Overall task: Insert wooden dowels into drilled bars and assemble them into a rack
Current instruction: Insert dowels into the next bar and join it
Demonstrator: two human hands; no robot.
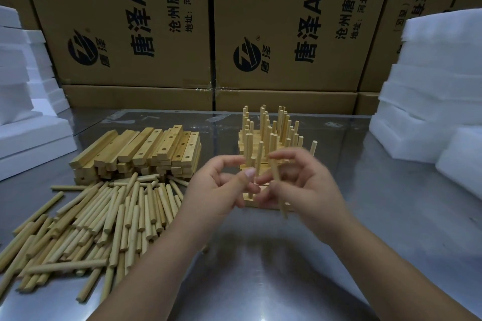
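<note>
Well left of the rack [263,135] lie the drilled bars [146,148], stacked, with the loose dowels [104,216] nearer me on the tabletop [260,255]. Just in front of the rack my left hand [221,187] is half curled, thumb up; whether it pinches anything I cannot tell. Beside it, my right hand [307,185] pinches one dowel [278,190], tilted, tip down. It should be light, stiff and smooth, so I would grip near mid-length and keep it straight to the hole.
</note>
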